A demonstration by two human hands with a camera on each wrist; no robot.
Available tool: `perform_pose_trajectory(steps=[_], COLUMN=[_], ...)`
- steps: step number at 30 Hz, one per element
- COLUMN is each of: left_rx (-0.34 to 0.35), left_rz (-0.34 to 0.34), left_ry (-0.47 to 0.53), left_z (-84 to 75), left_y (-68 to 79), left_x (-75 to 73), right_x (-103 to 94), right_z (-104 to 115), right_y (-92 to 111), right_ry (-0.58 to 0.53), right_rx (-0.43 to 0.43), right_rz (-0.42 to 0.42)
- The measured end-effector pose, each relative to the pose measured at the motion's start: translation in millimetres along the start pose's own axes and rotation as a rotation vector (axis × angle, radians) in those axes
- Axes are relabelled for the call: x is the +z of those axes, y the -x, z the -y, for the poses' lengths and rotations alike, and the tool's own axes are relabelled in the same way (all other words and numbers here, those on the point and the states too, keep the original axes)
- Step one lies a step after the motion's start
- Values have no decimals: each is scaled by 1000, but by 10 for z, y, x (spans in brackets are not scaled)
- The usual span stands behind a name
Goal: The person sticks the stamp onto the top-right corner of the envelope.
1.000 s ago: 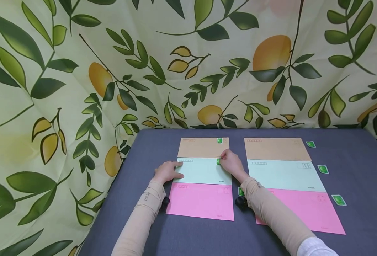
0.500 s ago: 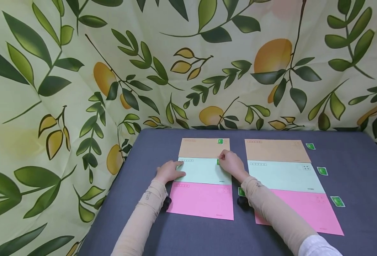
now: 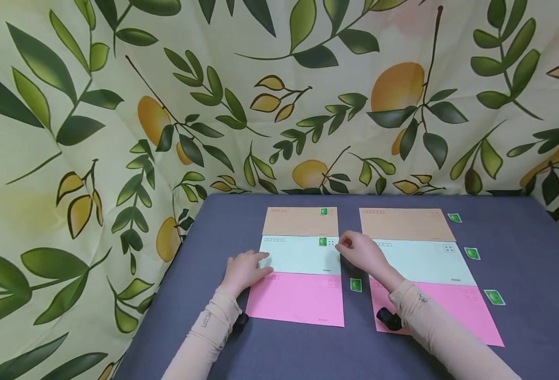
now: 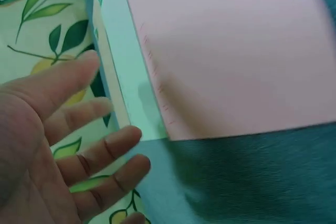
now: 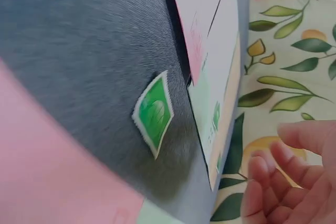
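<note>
On the left of the table, a mint envelope (image 3: pixel 298 261) carries a green stamp (image 3: pixel 323 241) beside its printed stamp box. My left hand (image 3: pixel 243 273) is at that envelope's left edge, fingers spread and holding nothing. Just past its right edge is my right hand (image 3: pixel 367 258), fingers loosely curled; in the right wrist view this hand (image 5: pixel 294 182) holds nothing. Above the mint envelope lies a brown envelope (image 3: pixel 294 221) with its own green stamp (image 3: pixel 324 211). A pink envelope (image 3: pixel 294 301) below bears no stamp; a loose green stamp (image 3: pixel 355 285) lies to its right.
Another column, of brown (image 3: pixel 403 224), mint (image 3: pixel 422 264) and pink (image 3: pixel 469 316) envelopes, stands to the right, partly under my right arm. Beside it lie three loose stamps (image 3: pixel 472 253). A leaf-patterned cloth (image 3: pixel 251 116) hangs behind the dark table (image 3: pixel 289 353).
My right hand has left the stamp on the left mint envelope and moved right, uncovering the stamp and printed box. The left hand has drawn slightly down and left.
</note>
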State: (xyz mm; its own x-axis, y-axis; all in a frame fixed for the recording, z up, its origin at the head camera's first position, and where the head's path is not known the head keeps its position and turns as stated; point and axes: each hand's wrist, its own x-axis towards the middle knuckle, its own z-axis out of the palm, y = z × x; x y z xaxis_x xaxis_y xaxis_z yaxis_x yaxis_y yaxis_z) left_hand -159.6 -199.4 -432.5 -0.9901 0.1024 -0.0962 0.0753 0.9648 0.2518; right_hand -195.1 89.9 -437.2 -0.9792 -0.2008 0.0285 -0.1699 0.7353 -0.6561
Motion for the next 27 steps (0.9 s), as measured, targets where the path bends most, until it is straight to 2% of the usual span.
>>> perform_pose_trajectory(steps=[6, 11, 18, 27], left_rx=[-5, 2, 1, 12], left_rz=[-1, 14, 19, 16], left_ry=[-30, -37, -43, -56], left_z=[18, 18, 34, 56], left_y=[203, 310, 394, 419], left_x=[88, 124, 153, 197], right_x=[-99, -122, -68, 34], right_z=[-79, -136, -181, -260], right_y=[226, 344, 440, 491], right_ry=[35, 76, 100, 156], right_rx=[7, 16, 49, 30], right_rz=[29, 41, 135, 143])
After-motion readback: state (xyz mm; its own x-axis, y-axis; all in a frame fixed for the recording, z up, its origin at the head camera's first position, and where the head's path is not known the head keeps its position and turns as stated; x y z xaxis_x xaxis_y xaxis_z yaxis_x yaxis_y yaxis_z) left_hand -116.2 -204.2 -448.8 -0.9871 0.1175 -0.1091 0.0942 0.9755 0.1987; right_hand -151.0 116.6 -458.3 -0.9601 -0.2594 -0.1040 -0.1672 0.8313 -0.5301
